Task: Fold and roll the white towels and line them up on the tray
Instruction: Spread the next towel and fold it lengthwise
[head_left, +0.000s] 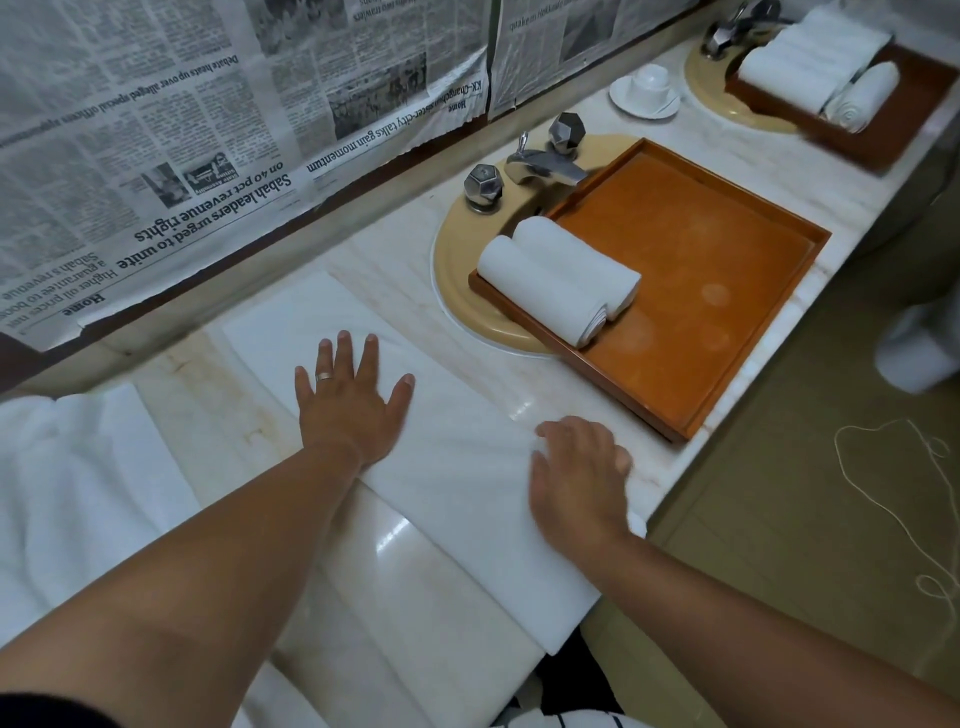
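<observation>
White towel (447, 441) lies as a folded strip on the near counter, left of the tray (779, 291); left hand (353, 400) presses it flat, right hand (576, 478) curls over its right edge; smoothing looks done, tight rolling should follow

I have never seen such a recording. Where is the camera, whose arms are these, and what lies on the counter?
There is no machine: a person wears one camera on the head, looking down at their own arms. The left hand lies flat on a long folded white towel on the marble counter. The right hand rests on its edge with bent fingers; whether it grips is unclear. A wooden tray over the sink carries two rolled towels. More white towels lie at the left.
</observation>
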